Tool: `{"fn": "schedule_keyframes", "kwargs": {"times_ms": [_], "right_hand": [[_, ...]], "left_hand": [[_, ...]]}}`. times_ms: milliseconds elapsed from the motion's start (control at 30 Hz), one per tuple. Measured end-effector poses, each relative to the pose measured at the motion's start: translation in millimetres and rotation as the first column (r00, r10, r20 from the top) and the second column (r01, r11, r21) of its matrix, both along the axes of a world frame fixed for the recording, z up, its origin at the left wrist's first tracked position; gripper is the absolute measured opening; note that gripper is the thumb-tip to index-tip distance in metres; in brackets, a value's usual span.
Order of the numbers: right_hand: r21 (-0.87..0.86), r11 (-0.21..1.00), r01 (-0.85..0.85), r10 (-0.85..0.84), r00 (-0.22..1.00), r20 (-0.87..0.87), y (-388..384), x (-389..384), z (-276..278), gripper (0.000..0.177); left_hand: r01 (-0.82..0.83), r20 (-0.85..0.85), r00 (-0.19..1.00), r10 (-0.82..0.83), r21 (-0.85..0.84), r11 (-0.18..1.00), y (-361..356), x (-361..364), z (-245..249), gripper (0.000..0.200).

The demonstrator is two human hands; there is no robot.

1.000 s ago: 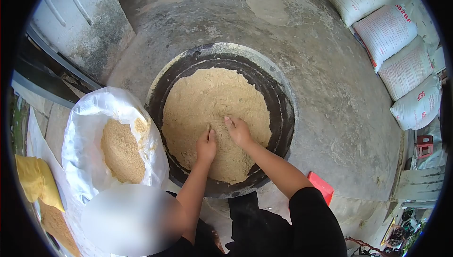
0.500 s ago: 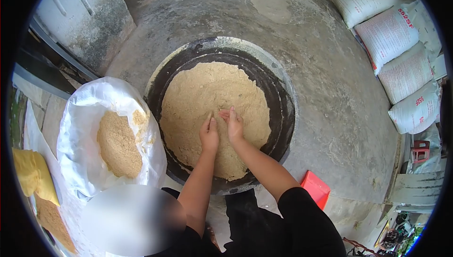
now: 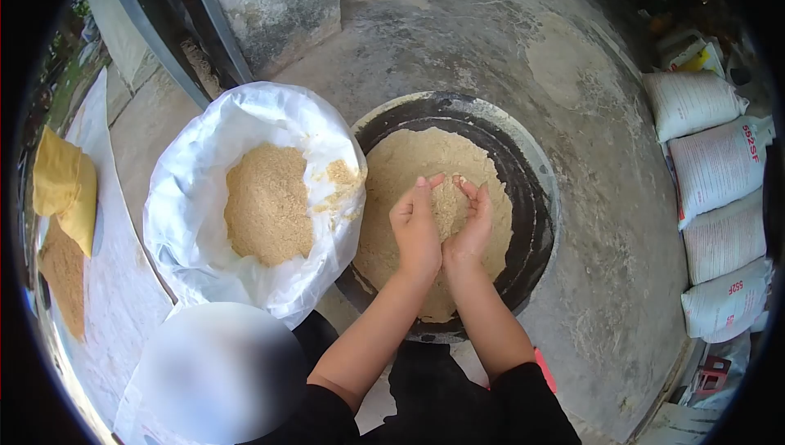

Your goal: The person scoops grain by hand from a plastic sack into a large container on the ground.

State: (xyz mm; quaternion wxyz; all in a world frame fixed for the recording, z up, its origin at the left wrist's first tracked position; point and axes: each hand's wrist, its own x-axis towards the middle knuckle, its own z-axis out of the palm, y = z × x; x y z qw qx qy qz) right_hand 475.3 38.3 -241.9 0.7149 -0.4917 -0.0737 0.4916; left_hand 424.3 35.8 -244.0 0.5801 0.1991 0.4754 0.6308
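Note:
A round black tub [image 3: 536, 200] holds pale, crumbly meal [image 3: 409, 151]. Above it my left hand [image 3: 418, 228] and my right hand [image 3: 472, 224] are cupped side by side, touching at the heels. A heap of the meal [image 3: 448, 206] lies between the palms, held by both hands with curled fingers. To the left of the tub stands an open white plastic sack [image 3: 192, 159] with tan, coarser-looking meal [image 3: 266, 204] inside; some of it clings to the sack's right inner side.
White filled sacks [image 3: 719, 163] are stacked along the right. A yellow bag [image 3: 69, 187] sits at the far left by a brown heap [image 3: 64, 273]. Part of a red object [image 3: 544, 370] shows beside my right sleeve. A concrete pillar [image 3: 282, 16] stands at the upper left.
My hands have come together and now hold a heap of meal between them. The view has turned left, so the tub and the white sack appear farther right.

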Motion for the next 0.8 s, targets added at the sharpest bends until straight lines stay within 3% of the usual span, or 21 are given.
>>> {"fn": "schedule_keyframes", "kwargs": {"times_ms": [67, 133, 233, 300, 333, 400, 433, 500, 567, 633, 700, 767, 800], "right_hand": [[0.039, 0.998, -0.051, 0.048, 0.996, 0.078, 2.6, -23.8, 31.7, 0.039], [0.195, 0.943, -0.268, 0.254, 0.963, 0.095, 11.5, -50.5, 61.3, 0.041], [0.272, 0.789, -0.551, 0.425, 0.809, 0.407, 27.9, -100.3, 75.1, 0.045], [0.246, 0.669, -0.702, 0.485, 0.662, 0.572, 38.0, -131.7, 74.4, 0.047], [0.156, 0.632, -0.759, 0.56, 0.587, 0.585, 37.6, -140.3, 75.7, 0.047], [0.183, 0.628, -0.756, 0.473, 0.558, 0.682, 40.4, -144.0, 65.4, 0.048], [0.197, 0.62, -0.759, 0.384, 0.513, 0.768, 42.0, -140.7, 59.7, 0.049], [0.195, 0.617, -0.762, 0.438, 0.539, 0.72, 40.6, -108.0, 63.5, 0.049], [0.168, 0.737, -0.655, 0.621, 0.753, 0.218, 38.7, -66.9, 65.3, 0.047], [0.12, 0.841, -0.528, 0.498, 0.841, 0.212, 40.0, -16.2, 41.1, 0.044], [-0.007, 0.943, -0.332, 0.33, 0.933, 0.143, 36.1, 30.4, -4.2, 0.043], [-0.214, 0.957, -0.196, 0.228, 0.963, 0.142, 21.5, 63.5, -61.8, 0.04], [-0.31, 0.944, -0.116, 0.187, 0.959, 0.212, 13.1, 73.4, -94.6, 0.039]], "left_hand": [[-0.061, -0.02, 0.998, 0.065, 0.159, 0.985, -0.6, -20.0, 33.1, 0.034], [-0.193, 0.061, 0.981, 0.184, 0.253, 0.948, 1.7, -46.4, 55.0, 0.035], [-0.371, 0.235, 0.92, 0.314, 0.261, 0.891, 8.1, -94.6, 75.5, 0.036], [-0.465, 0.014, 0.873, 0.487, 0.321, 0.825, 15.2, -120.0, 72.0, 0.035], [-0.464, 0.015, 0.874, 0.486, 0.323, 0.825, 15.3, -129.5, 69.3, 0.035], [-0.488, -0.237, 0.769, 0.594, 0.384, 0.784, 17.7, -139.5, 64.9, 0.035], [-0.474, -0.238, 0.779, 0.58, 0.381, 0.794, 17.3, -137.5, 63.6, 0.035], [-0.389, -0.25, 0.806, 0.536, 0.458, 0.799, 10.0, -127.6, 62.7, 0.035], [-0.311, -0.229, 0.859, 0.457, 0.475, 0.823, 4.4, -101.7, 57.8, 0.035], [-0.113, -0.229, 0.944, 0.237, 0.453, 0.884, -1.8, -70.2, 48.4, 0.035], [0.031, -0.308, 0.945, 0.108, 0.415, 0.909, -5.2, -40.3, 27.3, 0.035], [0.27, -0.579, 0.815, -0.009, 0.365, 0.891, -4.8, -11.7, -19.8, 0.034], [0.33, -0.672, 0.735, -0.093, 0.234, 0.915, -6.4, -2.3, -42.0, 0.035]]}}
